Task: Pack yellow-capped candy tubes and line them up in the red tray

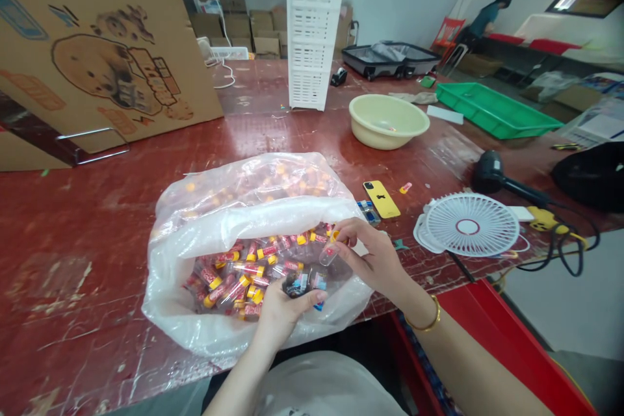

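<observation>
A white translucent plastic bag lies wide-mouthed on the table edge in front of me. Inside it are many small clear tubes with yellow caps and red-and-white printing. My right hand, a gold bangle at its wrist, pinches one small clear tube with a yellow top over the bag's right side. My left hand is closed around some small dark, clear-wrapped items with blue parts, above the tubes. Their exact kind is hard to make out.
Right of the bag lie a yellow phone, a loose tube, a white fan and a black hair dryer. Behind stand a cream basin, a white basket stack, a green tray and a large carton.
</observation>
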Motion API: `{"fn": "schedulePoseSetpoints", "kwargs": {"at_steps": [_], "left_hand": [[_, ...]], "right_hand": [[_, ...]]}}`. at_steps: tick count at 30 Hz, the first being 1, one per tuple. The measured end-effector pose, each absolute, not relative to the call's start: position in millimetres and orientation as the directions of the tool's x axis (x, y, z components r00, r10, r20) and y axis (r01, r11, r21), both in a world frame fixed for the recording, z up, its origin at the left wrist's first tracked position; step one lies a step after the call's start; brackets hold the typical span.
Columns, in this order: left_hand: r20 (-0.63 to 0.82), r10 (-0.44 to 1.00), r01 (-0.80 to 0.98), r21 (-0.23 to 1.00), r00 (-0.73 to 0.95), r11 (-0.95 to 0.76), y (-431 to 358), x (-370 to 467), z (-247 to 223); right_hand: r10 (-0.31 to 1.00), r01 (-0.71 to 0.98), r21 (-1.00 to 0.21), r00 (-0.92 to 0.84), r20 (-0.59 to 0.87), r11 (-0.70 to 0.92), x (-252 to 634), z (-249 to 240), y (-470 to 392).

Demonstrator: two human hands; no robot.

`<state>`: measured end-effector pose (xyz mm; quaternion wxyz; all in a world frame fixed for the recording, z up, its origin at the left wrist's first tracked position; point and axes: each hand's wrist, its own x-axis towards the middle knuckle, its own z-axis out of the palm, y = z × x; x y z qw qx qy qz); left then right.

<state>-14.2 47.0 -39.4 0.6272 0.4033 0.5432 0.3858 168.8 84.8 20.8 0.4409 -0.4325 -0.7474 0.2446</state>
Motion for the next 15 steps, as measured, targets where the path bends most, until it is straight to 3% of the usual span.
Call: {"fn": "schedulePoseSetpoints", "kwargs": {"at_steps": [4, 7, 11, 15], "left_hand": [[-0.349, 0.933, 0.024, 0.937, 0.083, 0.349, 47.6, -15.1, -40.3], [-0.354, 0.929, 0.011, 0.935, 0.106, 0.355, 46.7, -15.0, -37.3], [-0.448, 0.865, -0.198, 0.848, 0.228, 0.491, 42.7, -11.5, -27.4], [-0.544, 0.786, -0.398, 0.678, 0.294, 0.618, 42.0, -3.9, -17.7]], "right_hand": [[0.846, 0.416, -0.741, -0.342, 0.410, 0.527, 164.5, 26.7, 89.1], [0.893, 0.390, -0.820, -0.342, 0.293, 0.419, 161.3, 20.3, 94.0], [0.966, 0.223, -0.966, -0.247, 0.072, 0.130, 159.1, -0.6, 91.8], [0.938, 0.061, -0.998, -0.348, 0.001, 0.023, 155.3, -15.3, 66.2]]}}
